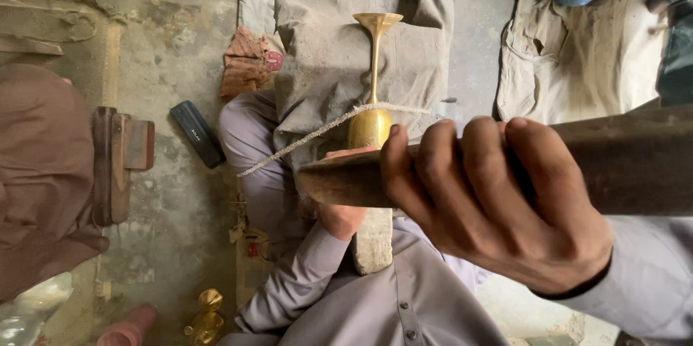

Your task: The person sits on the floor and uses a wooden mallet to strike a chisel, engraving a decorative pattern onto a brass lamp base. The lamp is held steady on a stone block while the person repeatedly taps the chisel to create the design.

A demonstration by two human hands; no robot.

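Two hands, one bar, one brass goblet over my lap.

My right hand [498,201] was clenched around a single dark wooden bar [621,162], nearest to me. Behind it my left hand [341,209] was mostly hidden, so I could not tell its grip. One brass goblet [373,93] lay on the grey cloth [317,50] across my knee, one cord [303,140] running across its bowl. At the cloth's left edge lay one flat black rectangular case [197,133] on the floor and one folded red rag [245,64].

Two brass goblets [373,93] [205,317], one black case [197,133]
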